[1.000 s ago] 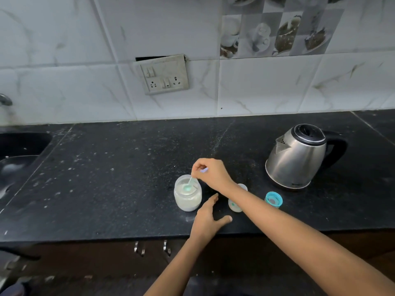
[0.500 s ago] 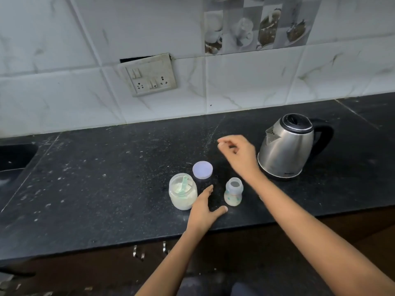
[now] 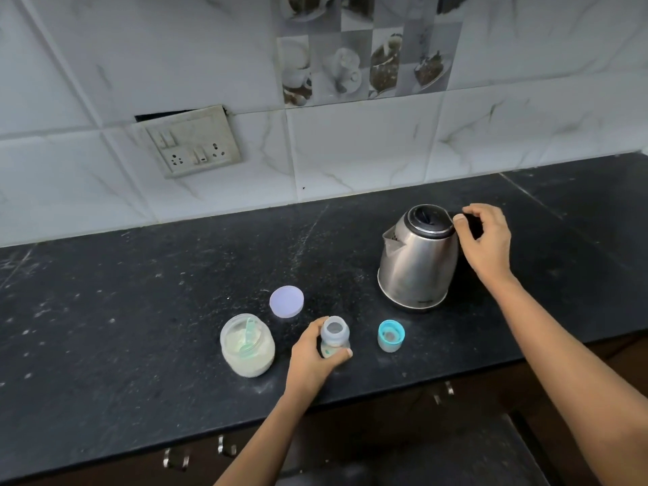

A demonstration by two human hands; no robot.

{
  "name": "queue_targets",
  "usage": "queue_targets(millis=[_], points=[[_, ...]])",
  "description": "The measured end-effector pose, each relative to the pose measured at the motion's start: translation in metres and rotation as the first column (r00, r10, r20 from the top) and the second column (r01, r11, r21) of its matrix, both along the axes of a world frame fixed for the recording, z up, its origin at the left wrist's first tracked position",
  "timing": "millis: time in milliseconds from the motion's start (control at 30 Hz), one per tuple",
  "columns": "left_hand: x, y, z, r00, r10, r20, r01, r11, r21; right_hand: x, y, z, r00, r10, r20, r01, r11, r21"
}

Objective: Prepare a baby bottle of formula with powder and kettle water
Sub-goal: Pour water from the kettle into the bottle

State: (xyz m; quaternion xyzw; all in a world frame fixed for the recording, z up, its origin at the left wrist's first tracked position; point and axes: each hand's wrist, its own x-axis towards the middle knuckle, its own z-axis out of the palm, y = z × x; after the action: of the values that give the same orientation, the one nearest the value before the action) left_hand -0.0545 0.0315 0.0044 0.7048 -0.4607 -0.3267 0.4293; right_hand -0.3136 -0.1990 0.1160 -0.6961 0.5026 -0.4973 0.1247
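Right grip [image 3: 485,240] curled over handle of kettle [image 3: 417,261], full closure not clear. With spout facing left toward bottle [image 3: 335,336]: upright, open-mouthed, on desk [image 3: 140,310], near-left of kettle, wrapped by left grip [image 3: 312,359]. Likely short leftward tilt.

- On the kettle [image 3: 417,261], the handle is mostly hidden by the right hand [image 3: 485,240] curled round it.
- Left of the kettle, the left hand [image 3: 308,356] covers the lower body of the bottle [image 3: 335,333]; its contents cannot be told.
- Below the kettle, the cabinet pulls [image 3: 443,392] are blurred.
- Above the kettle, the picture tiles [image 3: 364,47] are cut off by the top edge.
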Motion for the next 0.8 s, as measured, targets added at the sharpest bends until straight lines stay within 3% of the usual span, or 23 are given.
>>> queue_targets(millis=[100, 300, 567, 667, 800], points=[[-0.007, -0.002, 0.0, 0.998, 0.06, -0.019, -0.061, 0.997, -0.041, -0.008, -0.017, -0.001, 0.999, 0.022, -0.044, -0.019, 0.998, 0.059], [-0.013, -0.011, 0.002, 0.987, 0.147, -0.056, -0.151, 0.986, -0.068, -0.024, -0.032, -0.01, 0.978, 0.038, 0.206, -0.117, 0.914, 0.389], [-0.016, -0.024, 0.004, 0.977, 0.204, -0.061, -0.208, 0.975, -0.074, -0.015, -0.009, -0.015, 0.858, 0.08, 0.507, -0.213, 0.954, 0.21], [-0.015, -0.029, 0.006, 0.979, 0.198, -0.052, -0.201, 0.977, -0.073, -0.021, -0.014, -0.016, 0.866, 0.097, 0.49, -0.211, 0.96, 0.182], [-0.015, -0.036, 0.009, 0.983, 0.183, -0.034, -0.185, 0.98, -0.075, -0.022, -0.023, 0.002, 0.915, 0.206, 0.346, -0.264, 0.956, 0.129]])
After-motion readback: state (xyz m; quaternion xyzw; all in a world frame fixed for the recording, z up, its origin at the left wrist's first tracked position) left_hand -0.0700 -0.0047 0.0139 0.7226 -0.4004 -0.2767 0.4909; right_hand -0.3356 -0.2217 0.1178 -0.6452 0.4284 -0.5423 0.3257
